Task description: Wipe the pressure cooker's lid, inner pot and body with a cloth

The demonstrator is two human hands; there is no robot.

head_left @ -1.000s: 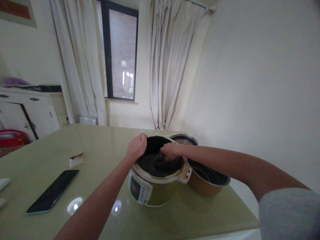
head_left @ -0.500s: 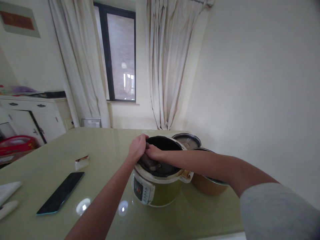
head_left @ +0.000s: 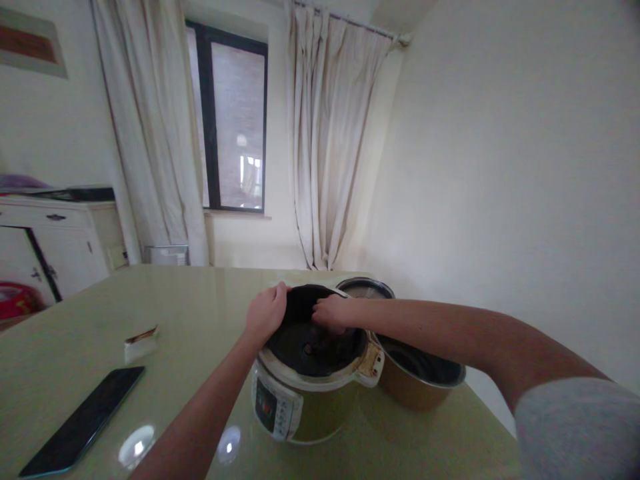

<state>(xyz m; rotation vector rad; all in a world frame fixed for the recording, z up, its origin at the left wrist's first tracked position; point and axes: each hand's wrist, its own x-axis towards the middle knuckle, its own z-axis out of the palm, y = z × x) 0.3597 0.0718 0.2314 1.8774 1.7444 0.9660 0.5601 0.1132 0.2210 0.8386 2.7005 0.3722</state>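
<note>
Rightward swung the right hand [head_left: 333,313] inside the cooker [head_left: 327,408] on the worktop [head_left: 200,313], its grip too murky to tell, while the left hand [head_left: 267,313] clasped the rim [head_left: 313,382], uneven pushing risking a skid into the brown pot [head_left: 413,392].

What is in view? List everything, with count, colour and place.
Cooker: one, white and greenish, black inside, table's right half
Dark item: one, in the cooker, too dim to name
Pot: one, brown, right of cooker
Round lid: one, silver-rimmed, behind cooker
Flat device: one, black, table's left
Small packet: one, white and brown, beyond device
Table: one, pale green, foreground
Curtains: two, cream, flanking window
Window: one, dark-framed, back wall
Cabinet: one, white, far left
Purple item: one, on cabinet
Red container: one, before cabinet
Wall picture: one, grey and reddish, upper left
Left hand: one, bare, gripping cooker's rim
Right hand: one, bare, inside cooker
</note>
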